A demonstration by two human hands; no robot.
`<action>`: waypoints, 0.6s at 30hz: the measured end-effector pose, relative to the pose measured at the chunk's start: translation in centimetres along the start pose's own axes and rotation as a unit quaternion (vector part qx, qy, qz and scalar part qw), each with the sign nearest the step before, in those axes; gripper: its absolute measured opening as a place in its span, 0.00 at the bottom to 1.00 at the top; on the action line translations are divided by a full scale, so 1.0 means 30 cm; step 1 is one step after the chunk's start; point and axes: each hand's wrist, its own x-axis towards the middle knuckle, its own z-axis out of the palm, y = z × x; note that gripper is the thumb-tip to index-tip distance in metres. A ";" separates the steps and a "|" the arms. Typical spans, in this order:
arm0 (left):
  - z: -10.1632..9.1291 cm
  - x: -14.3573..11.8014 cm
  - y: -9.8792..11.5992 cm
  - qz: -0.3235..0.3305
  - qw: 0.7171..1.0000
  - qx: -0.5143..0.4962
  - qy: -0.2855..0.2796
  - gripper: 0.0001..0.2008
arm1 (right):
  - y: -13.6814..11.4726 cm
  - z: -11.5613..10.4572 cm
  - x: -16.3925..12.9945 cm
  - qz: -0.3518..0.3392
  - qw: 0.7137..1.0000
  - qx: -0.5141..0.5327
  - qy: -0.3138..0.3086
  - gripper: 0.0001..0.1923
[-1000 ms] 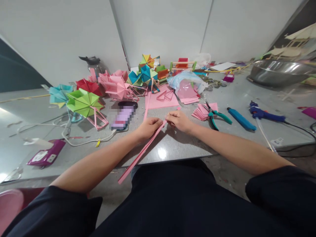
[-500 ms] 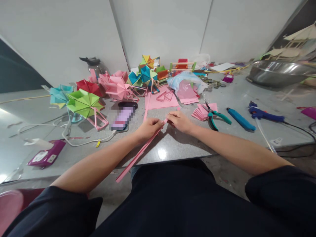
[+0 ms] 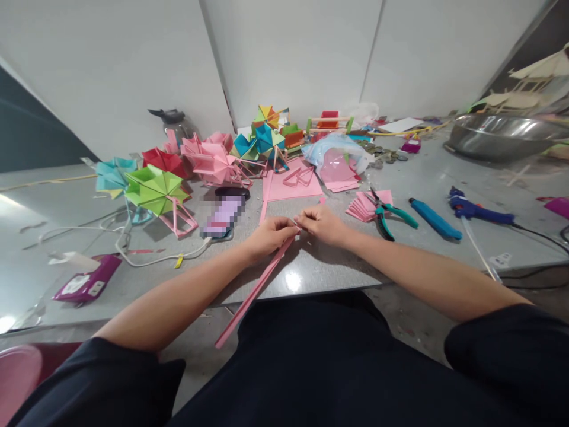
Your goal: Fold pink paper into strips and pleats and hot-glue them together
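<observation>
A long, narrow pink paper strip [image 3: 255, 292] slants from between my hands down past the table's front edge. Near its upper end, my left hand [image 3: 272, 237] pinches it between thumb and finger. My right hand [image 3: 320, 226] is closed in a pinch at that same end, its fingertips almost touching those of the left. The very tip is small and partly hidden by the fingers. Behind the hands lie a pink paper sheet [image 3: 284, 191] and folded pink triangles [image 3: 299, 177]. Another pink strip [image 3: 265, 204] runs down toward my left hand.
Left are paper wheel models [image 3: 155, 191], a phone [image 3: 222, 218], a white cable [image 3: 153, 261] and a purple power strip [image 3: 86, 279]. Right are pliers [image 3: 384, 213], pink paper pieces [image 3: 361, 206], a blue-handled tool [image 3: 435, 219], a glue gun [image 3: 482, 209] and a metal bowl [image 3: 502, 139].
Both hands have moved slightly toward me, the fingertips now closer together. The strip's lower end has shifted a little down and right.
</observation>
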 end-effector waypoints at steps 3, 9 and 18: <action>0.000 0.003 -0.003 0.013 1.000 0.011 0.004 0.17 | -0.001 0.010 0.003 -0.013 1.000 -0.009 -0.009 0.30; 0.001 0.006 -0.006 0.021 0.999 0.034 0.005 0.16 | -0.001 0.023 0.011 -0.031 0.998 -0.053 -0.009 0.30; 0.003 0.011 -0.010 0.014 1.000 0.013 0.004 0.13 | 0.020 0.028 0.018 -0.015 1.000 -0.018 -0.020 0.32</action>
